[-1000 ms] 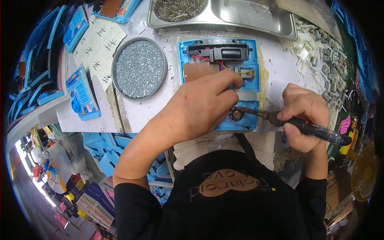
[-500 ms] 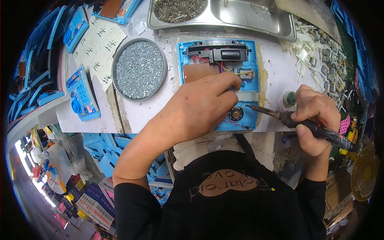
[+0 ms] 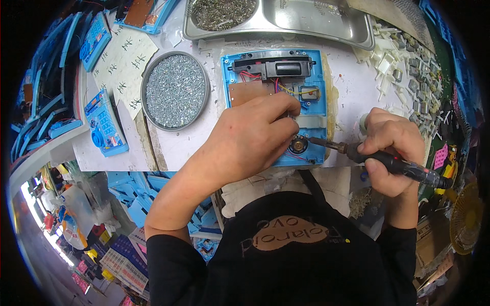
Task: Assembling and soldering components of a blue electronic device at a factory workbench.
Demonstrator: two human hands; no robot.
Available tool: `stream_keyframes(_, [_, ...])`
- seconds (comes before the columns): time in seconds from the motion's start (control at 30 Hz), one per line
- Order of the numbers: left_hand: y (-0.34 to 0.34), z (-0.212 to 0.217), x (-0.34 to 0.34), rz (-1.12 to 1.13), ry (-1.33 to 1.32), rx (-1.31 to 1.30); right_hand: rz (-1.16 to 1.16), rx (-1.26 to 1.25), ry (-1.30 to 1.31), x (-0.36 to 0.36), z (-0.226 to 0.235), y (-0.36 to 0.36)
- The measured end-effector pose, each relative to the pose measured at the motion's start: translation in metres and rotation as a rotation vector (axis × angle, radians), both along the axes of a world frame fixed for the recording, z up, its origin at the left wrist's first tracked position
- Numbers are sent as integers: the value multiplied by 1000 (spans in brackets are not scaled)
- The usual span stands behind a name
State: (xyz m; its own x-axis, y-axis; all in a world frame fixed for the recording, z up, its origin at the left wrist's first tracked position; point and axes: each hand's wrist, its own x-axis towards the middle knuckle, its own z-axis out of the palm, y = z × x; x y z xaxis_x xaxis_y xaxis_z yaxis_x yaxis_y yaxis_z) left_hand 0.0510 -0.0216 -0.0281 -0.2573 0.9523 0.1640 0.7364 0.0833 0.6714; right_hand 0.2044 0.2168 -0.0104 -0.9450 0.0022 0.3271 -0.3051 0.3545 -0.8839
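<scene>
A blue plastic casing (image 3: 319,109) lies open on the white table before me. Inside are a black part (image 3: 288,68) along its far side, a brown circuit board (image 3: 244,92), thin coloured wires (image 3: 286,87) and a round speaker (image 3: 298,146). My left hand (image 3: 245,135) reaches across the casing, its thumb and fingers pinched above the middle; whatever is between them is hidden. My right hand (image 3: 390,145) grips a soldering iron (image 3: 416,172) by its black handle. The iron's tip points left, close to the speaker's far edge; whether it touches anything I cannot tell.
Left of the casing stands a round tray of small screws (image 3: 176,91). A metal tray (image 3: 316,25) lies along the back, with white plastic and metal parts (image 3: 403,71) heaped at right. Another blue unit (image 3: 105,125) sits at the left; blue casings (image 3: 135,196) are piled below.
The soldering iron and my right hand have moved slightly left, bringing the tip nearer to the speaker. My left hand keeps its pinch over the casing. The whole view has shifted a little.
</scene>
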Motion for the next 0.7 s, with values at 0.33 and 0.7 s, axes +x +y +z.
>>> stream_keyframes(0.33, [1, -2, 3, 2, 73, 28, 16, 30, -11, -4, -1, -3])
stream_keyframes(0.7, [0, -1, 5, -16, 119, 6, -13, 97, -30, -5, 4, -8])
